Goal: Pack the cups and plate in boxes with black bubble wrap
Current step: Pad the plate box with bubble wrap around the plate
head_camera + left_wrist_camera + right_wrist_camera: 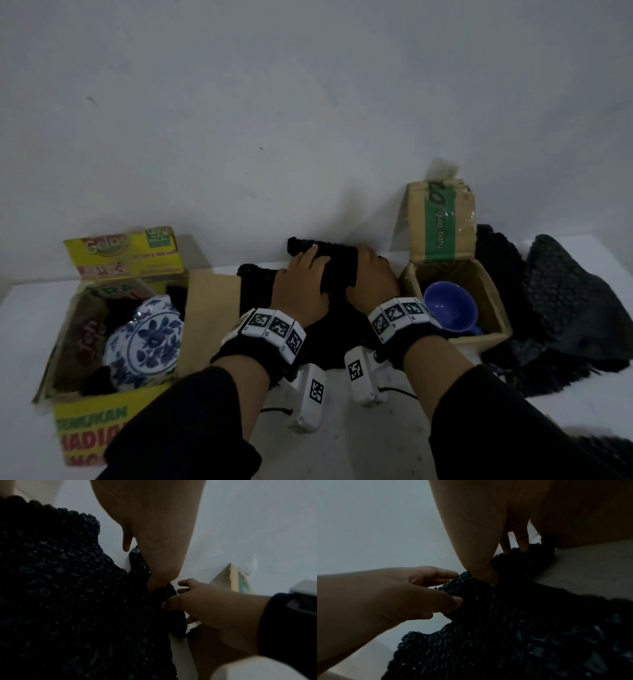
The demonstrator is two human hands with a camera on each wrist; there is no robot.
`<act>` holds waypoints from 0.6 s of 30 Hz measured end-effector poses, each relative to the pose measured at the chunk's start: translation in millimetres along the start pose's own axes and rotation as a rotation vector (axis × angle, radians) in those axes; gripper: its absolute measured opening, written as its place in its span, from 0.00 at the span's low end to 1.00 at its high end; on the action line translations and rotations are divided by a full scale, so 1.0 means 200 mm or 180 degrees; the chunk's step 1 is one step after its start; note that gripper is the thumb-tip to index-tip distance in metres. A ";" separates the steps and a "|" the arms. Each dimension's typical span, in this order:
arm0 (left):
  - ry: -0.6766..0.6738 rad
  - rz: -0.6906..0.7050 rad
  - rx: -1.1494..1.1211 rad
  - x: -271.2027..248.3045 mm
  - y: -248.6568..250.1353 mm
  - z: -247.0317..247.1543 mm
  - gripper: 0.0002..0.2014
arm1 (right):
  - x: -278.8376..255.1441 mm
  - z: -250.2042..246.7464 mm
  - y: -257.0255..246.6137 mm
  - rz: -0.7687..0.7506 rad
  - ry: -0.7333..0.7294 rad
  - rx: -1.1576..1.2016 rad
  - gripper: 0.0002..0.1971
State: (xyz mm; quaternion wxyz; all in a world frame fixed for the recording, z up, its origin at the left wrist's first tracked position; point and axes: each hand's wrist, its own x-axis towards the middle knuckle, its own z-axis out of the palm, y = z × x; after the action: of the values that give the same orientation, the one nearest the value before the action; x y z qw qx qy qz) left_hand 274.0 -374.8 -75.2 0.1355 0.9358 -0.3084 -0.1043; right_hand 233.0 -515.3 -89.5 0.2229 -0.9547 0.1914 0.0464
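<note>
A sheet of black bubble wrap (339, 270) lies folded on the white table between two boxes. My left hand (308, 274) and right hand (368, 274) sit side by side on its far fold. Each has its fingers curled over the far edge and its thumb on the near side. In the left wrist view my thumb presses into the wrap (68, 588). In the right wrist view the left hand (402, 595) pinches the wrap's edge (522, 628). A blue-and-white plate (144, 346) leans in the yellow box (92, 421). A purple cup (450, 306) lies in the brown box (493, 308).
A heap of more black bubble wrap (561, 301) lies right of the brown box, whose flap (442, 222) stands up against the white wall. The yellow box's brown flap (212, 301) reaches under the wrap. Bare table (342, 445) shows near me.
</note>
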 end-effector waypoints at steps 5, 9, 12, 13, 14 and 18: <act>-0.0068 -0.0098 -0.0160 0.02 -0.05 0.04 0.32 | 0.04 0.06 0.01 -0.0011 0.0174 -0.0378 0.29; 0.0191 -0.0048 0.0059 0.00 -0.05 0.03 0.37 | 0.00 0.06 -0.03 -0.0180 0.0667 -0.0370 0.18; 0.0455 -0.0039 0.0293 -0.03 -0.03 -0.03 0.37 | -0.05 0.01 -0.07 -0.0311 0.1122 -0.0475 0.13; 0.0537 -0.0050 0.0302 -0.04 -0.02 -0.06 0.34 | -0.08 -0.01 -0.09 -0.0330 0.1262 -0.0513 0.12; 0.0616 -0.0061 0.0269 -0.05 -0.01 -0.09 0.31 | -0.10 -0.04 -0.10 -0.0330 0.1370 -0.0529 0.12; 0.0980 0.0030 -0.0062 -0.11 0.04 -0.18 0.14 | -0.21 -0.16 -0.16 -0.0360 0.1727 -0.0276 0.10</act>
State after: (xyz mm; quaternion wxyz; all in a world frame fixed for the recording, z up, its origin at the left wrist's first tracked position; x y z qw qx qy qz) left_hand 262.7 -360.4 -36.7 0.1907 0.9379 -0.2873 0.0381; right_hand 207.5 -488.6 -40.5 0.1248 -0.9501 0.1883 -0.2153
